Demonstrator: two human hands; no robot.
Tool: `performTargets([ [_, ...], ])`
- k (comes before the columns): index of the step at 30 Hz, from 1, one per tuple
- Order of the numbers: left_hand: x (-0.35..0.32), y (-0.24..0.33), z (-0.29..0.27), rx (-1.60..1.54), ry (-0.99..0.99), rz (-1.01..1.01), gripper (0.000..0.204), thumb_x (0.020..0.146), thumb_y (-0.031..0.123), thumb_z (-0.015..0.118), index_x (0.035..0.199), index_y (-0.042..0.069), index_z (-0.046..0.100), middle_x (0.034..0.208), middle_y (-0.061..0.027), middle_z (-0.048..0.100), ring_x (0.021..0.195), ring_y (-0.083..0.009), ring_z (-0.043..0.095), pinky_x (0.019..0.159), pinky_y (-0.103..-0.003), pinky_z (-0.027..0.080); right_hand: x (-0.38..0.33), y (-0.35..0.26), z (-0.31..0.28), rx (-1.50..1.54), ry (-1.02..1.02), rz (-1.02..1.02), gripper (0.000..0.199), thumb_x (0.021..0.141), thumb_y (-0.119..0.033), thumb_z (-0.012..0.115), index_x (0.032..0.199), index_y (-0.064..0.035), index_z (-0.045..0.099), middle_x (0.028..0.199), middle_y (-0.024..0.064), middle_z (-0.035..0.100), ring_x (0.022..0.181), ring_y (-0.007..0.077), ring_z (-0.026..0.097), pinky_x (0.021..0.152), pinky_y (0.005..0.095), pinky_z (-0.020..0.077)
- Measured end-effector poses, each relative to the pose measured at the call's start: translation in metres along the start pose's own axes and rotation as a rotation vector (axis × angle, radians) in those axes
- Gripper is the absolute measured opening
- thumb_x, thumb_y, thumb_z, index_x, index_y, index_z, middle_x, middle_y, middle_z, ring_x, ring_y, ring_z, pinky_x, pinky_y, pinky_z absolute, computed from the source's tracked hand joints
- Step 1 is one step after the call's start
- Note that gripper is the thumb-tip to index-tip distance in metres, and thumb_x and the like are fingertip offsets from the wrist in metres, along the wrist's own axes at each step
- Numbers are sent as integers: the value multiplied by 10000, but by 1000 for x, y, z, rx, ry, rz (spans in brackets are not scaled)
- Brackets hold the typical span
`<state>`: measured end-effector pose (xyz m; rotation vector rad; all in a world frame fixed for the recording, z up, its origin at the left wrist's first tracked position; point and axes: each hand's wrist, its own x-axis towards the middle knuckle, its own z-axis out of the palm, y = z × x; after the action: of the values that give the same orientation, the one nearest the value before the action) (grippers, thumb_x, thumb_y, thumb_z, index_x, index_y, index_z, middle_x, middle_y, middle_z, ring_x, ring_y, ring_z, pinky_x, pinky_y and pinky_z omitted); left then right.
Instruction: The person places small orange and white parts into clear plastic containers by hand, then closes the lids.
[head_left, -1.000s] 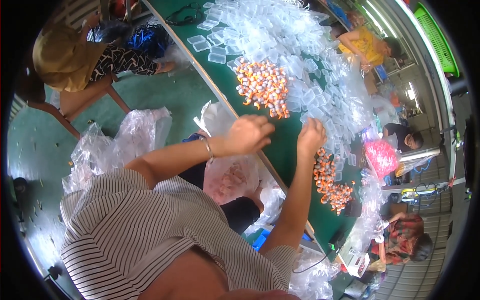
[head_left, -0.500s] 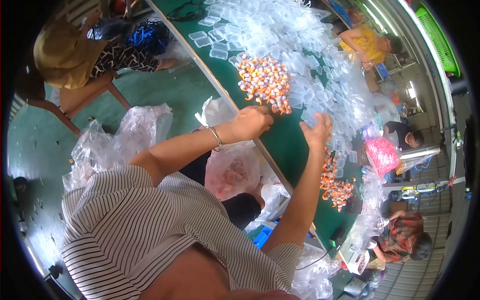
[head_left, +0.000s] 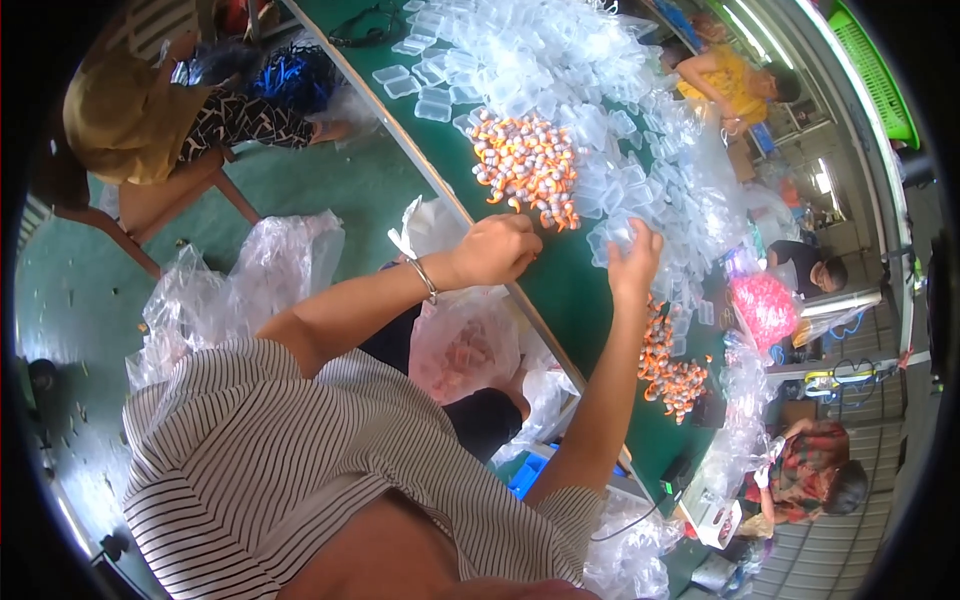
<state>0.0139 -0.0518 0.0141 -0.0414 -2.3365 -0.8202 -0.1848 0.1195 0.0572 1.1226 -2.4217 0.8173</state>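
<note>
My left hand (head_left: 497, 248) is closed at the table's near edge, with its fingertips pressed together. Whatever it may hold is too small or hidden to make out. Just beyond it lies a heap of small orange-and-white pieces (head_left: 525, 165). To the right, my right hand (head_left: 632, 262) grips a small clear plastic box (head_left: 606, 236) between thumb and fingers, low over the green tabletop (head_left: 575, 290). A large pile of similar clear boxes (head_left: 540, 60) spreads behind both hands. A second heap of orange-and-white pieces (head_left: 672, 370) lies right of my right forearm.
A pink bag (head_left: 764, 310) and clear plastic bags (head_left: 738, 400) line the table's far right. Filled plastic bags (head_left: 465, 345) hang below the near edge. At left, a person sits on a wooden chair (head_left: 170, 195). Other people work across the table. A white box (head_left: 716, 522) stands lower right.
My right hand has turned slightly, and the clear box has shifted a little left. My left hand has drawn back slightly toward me, its fingers still closed.
</note>
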Motion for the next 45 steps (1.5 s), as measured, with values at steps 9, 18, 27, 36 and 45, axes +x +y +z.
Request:
performTargets([
  [9,3,1,2,10,15,-36,123,753,51,653,870,69,685,866,-96,623,844,-296,636,737,-404,516,-95,-74,-27,153,-205,-296,216,759,-84,717,963,-68,646,907,107,600,862,329,592,764,423,482],
  [18,8,18,12,-277,-14,-97,122,803,37,653,918,58,689,917,-90,649,732,-247,655,668,-347,521,-72,25,-36,-564,164,104,189,788,-187,694,963,-116,680,891,42,667,952,296,609,827,509,412],
  [27,10,24,18,-308,-200,-71,56,777,136,691,832,133,682,848,-40,646,807,-233,653,735,-389,488,-49,37,-24,-856,-46,224,105,779,-168,655,855,-165,727,977,43,655,1006,265,597,905,506,359],
  [36,8,18,32,-192,-117,39,57,755,152,694,811,161,688,849,-31,616,896,-251,626,773,-389,472,-53,36,-26,-817,-2,127,82,763,-185,675,839,-176,703,920,29,643,962,268,607,843,508,372],
  [45,5,22,36,-159,-58,0,67,745,166,697,811,155,691,900,-47,607,936,-252,616,799,-394,462,-54,36,-15,-725,58,158,84,735,-154,682,808,-173,647,813,11,659,905,243,623,849,492,380],
])
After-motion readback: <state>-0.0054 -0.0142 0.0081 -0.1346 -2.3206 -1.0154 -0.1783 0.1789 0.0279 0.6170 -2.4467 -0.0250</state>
